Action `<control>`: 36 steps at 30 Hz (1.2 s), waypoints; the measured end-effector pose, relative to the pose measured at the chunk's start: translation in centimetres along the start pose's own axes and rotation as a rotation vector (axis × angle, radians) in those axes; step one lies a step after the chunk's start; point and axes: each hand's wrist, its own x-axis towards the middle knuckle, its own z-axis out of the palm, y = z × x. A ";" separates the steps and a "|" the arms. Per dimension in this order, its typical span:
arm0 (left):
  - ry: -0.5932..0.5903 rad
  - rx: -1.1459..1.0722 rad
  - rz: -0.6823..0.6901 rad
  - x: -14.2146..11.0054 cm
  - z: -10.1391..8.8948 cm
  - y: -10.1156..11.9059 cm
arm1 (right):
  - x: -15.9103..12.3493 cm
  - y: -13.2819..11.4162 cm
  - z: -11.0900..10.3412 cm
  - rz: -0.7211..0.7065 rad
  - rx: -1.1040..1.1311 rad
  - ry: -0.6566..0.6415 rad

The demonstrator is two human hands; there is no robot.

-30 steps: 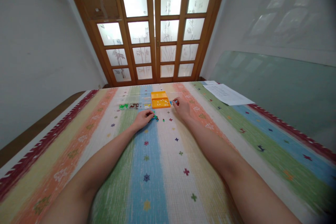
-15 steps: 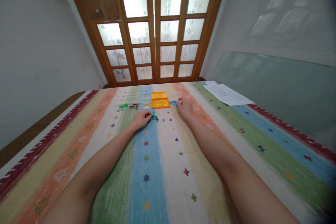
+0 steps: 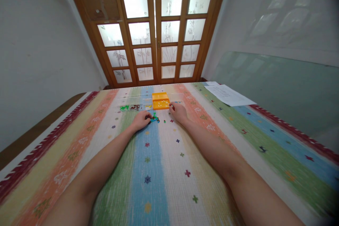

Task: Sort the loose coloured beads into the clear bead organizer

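Observation:
My left hand [image 3: 141, 120] rests on the cloth with its fingers curled together, at the left edge of a small pile of green, blue and dark pieces [image 3: 155, 118]. Whatever its fingertips hold, if anything, is too small to make out. My right hand [image 3: 179, 113] is closed in a pinch by the right side of an open orange box [image 3: 160, 96], which has white pieces [image 3: 162, 104] in its near half. What sits in that pinch is hidden. Behind the right fingers, blue pieces [image 3: 178, 102] show only in part. One green piece [image 3: 164, 121] lies alone between the hands.
Left of the box, clear trays contain green pieces [image 3: 124, 107], dark brown pieces [image 3: 135, 107] and yellow pieces [image 3: 148, 107]. White paper sheets [image 3: 229, 95] lie at the far right of the striped tablecloth [image 3: 174, 176]. Wooden glazed doors [image 3: 156, 42] stand beyond the table.
My right hand has moved left and slightly nearer, from the blue pieces to the orange box's right edge, now covering much of the blue. My left hand has barely shifted at the pile.

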 end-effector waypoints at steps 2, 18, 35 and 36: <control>-0.023 0.000 0.012 0.0 -0.2 0.1 | -0.1 -0.1 0.1 -0.016 0.006 -0.003; -0.130 -0.084 0.120 -0.2 -1.7 0.1 | -0.3 -0.2 0.4 -0.072 0.003 -0.011; -0.127 -0.153 0.083 -0.2 -1.6 -0.2 | -0.6 -0.8 0.5 -0.235 0.014 -0.202; -0.124 -0.152 0.085 -0.2 -1.5 -0.1 | -0.6 -0.8 0.5 -0.246 0.007 -0.219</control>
